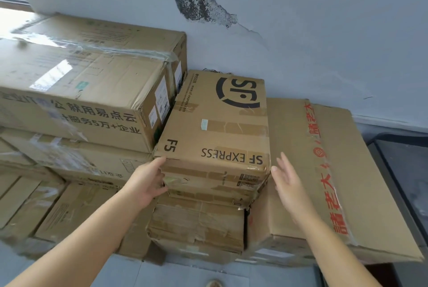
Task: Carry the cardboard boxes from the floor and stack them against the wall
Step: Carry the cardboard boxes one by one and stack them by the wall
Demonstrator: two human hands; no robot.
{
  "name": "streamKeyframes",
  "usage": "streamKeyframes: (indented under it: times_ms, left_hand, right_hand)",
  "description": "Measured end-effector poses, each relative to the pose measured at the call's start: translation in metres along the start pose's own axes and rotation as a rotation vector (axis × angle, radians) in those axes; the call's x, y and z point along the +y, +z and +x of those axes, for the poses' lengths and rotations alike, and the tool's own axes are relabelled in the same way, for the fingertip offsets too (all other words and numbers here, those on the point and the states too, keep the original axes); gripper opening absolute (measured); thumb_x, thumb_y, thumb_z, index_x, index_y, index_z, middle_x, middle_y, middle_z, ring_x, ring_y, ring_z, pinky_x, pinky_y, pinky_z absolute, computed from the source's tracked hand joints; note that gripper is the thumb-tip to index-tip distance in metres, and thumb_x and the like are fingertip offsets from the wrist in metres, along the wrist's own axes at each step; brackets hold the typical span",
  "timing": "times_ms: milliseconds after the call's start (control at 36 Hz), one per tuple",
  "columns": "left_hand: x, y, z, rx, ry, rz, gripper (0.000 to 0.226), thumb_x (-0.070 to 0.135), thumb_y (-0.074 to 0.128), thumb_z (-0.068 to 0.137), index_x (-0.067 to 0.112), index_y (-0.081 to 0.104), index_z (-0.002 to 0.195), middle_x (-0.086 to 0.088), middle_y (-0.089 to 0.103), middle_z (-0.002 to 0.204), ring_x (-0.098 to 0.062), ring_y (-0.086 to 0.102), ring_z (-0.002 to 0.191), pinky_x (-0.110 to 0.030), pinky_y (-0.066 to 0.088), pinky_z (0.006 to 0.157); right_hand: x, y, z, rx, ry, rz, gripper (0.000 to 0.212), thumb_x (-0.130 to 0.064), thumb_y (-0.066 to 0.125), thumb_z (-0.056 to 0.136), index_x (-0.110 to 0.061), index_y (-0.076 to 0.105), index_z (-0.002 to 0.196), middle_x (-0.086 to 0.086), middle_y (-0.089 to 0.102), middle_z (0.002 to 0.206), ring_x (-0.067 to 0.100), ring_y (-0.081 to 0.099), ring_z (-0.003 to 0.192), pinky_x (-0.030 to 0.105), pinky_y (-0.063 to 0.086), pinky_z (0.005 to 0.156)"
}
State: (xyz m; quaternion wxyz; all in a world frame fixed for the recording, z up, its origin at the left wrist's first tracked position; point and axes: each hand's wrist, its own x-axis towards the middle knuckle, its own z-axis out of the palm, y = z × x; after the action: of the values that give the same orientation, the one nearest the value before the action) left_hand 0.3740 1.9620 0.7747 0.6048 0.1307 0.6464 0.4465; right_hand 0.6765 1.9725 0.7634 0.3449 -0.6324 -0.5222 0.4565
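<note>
A brown SF Express cardboard box (220,122) lies on top of a stack of boxes against the wall (324,31). My left hand (148,180) grips its near left corner, thumb on the top edge and fingers against the front face. My right hand (288,182) hovers beside the box's near right corner with fingers straight; only the thumb tip is at or very close to the corner. Under it sits a battered taped box (196,226).
A taller stack of large taped boxes (81,92) stands on the left. A wide flat box with red printed tape (335,182) lies on the right. A dark tray-like object (407,170) is at the far right. Grey floor (129,272) shows below.
</note>
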Motion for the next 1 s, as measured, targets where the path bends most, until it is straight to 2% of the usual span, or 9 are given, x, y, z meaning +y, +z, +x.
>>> streamKeyframes:
  times_ms: [111,167,306,389,500,583,750,833,1000]
  left_hand:
    - [-0.002,-0.031,-0.048,-0.139,0.29,0.28,0.046,0.03,0.057,0.093,0.023,0.046,0.138,0.002,0.061,0.127,-0.011,0.055,0.119,-0.036,0.045,0.097]
    - [-0.002,-0.043,-0.072,-0.199,0.397,0.337,0.051,0.042,0.069,0.08,0.029,0.054,0.127,0.007,0.07,0.113,-0.004,0.062,0.108,-0.034,0.047,0.094]
    - [-0.037,-0.072,-0.097,-0.192,0.451,0.419,0.063,0.058,0.063,0.069,0.027,0.057,0.123,0.005,0.072,0.107,-0.008,0.066,0.103,-0.036,0.047,0.095]
    - [-0.069,-0.09,-0.099,-0.164,0.418,0.457,0.035,0.041,0.062,0.088,0.029,0.058,0.121,0.006,0.073,0.106,-0.009,0.066,0.102,-0.046,0.044,0.102]
    - [-0.093,-0.106,-0.106,-0.188,0.391,0.454,0.03,0.024,0.05,0.091,0.026,0.059,0.119,0.005,0.072,0.105,-0.01,0.067,0.1,-0.043,0.046,0.099]
    - [-0.095,-0.12,-0.114,-0.266,0.416,0.489,0.03,0.044,0.06,0.088,0.024,0.066,0.109,0.003,0.073,0.104,-0.014,0.067,0.1,-0.034,0.053,0.09]
    - [-0.089,-0.175,-0.119,-0.358,0.487,0.628,0.029,0.018,0.049,0.087,0.018,0.063,0.112,0.001,0.072,0.103,-0.012,0.067,0.098,-0.037,0.053,0.088]
    - [-0.086,-0.195,-0.116,-0.398,0.522,0.671,0.032,0.023,0.049,0.084,0.023,0.061,0.114,0.004,0.071,0.104,-0.011,0.067,0.098,-0.033,0.051,0.088]
    - [-0.078,-0.223,-0.124,-0.525,0.558,0.729,0.036,0.025,0.05,0.081,0.023,0.06,0.115,0.003,0.071,0.105,-0.012,0.066,0.098,-0.023,0.052,0.085]
  right_hand:
    - [-0.009,-0.013,-0.055,-0.042,-0.121,-0.039,0.057,-0.039,0.043,0.094,-0.038,0.021,0.146,-0.028,0.037,0.14,-0.016,0.037,0.125,-0.001,0.028,0.094]
    - [-0.004,-0.015,-0.082,-0.062,-0.129,-0.034,0.057,-0.055,0.045,0.086,-0.047,0.026,0.139,-0.034,0.041,0.136,-0.021,0.038,0.122,-0.007,0.03,0.086]
    - [0.025,0.001,-0.147,-0.018,-0.038,0.094,0.068,-0.079,0.052,0.068,-0.047,0.042,0.127,-0.03,0.055,0.126,-0.012,0.048,0.12,0.004,0.042,0.089]
    - [0.037,0.029,-0.182,0.014,0.077,0.201,0.064,-0.071,0.056,0.068,-0.044,0.043,0.124,-0.027,0.058,0.124,-0.012,0.051,0.115,0.002,0.042,0.079]
    - [0.051,0.069,-0.223,0.157,0.149,0.244,0.099,-0.096,0.054,0.039,-0.045,0.045,0.123,-0.039,0.056,0.116,-0.011,0.055,0.111,0.012,0.048,0.08]
    - [0.052,0.099,-0.249,0.263,0.179,0.303,0.098,-0.096,0.055,0.04,-0.046,0.045,0.124,-0.034,0.059,0.117,-0.009,0.056,0.112,0.019,0.048,0.089]
    - [0.045,0.167,-0.299,0.421,0.204,0.408,0.099,-0.094,0.057,0.04,-0.043,0.046,0.124,-0.034,0.058,0.118,-0.009,0.057,0.111,0.023,0.049,0.092]
    - [0.047,0.197,-0.324,0.513,0.202,0.439,0.097,-0.094,0.058,0.04,-0.043,0.048,0.122,-0.032,0.06,0.117,-0.008,0.058,0.11,0.011,0.048,0.087]
    - [0.041,0.241,-0.373,0.707,0.187,0.511,0.084,-0.09,0.063,0.042,-0.049,0.06,0.115,-0.024,0.064,0.117,-0.002,0.061,0.109,0.019,0.051,0.088]
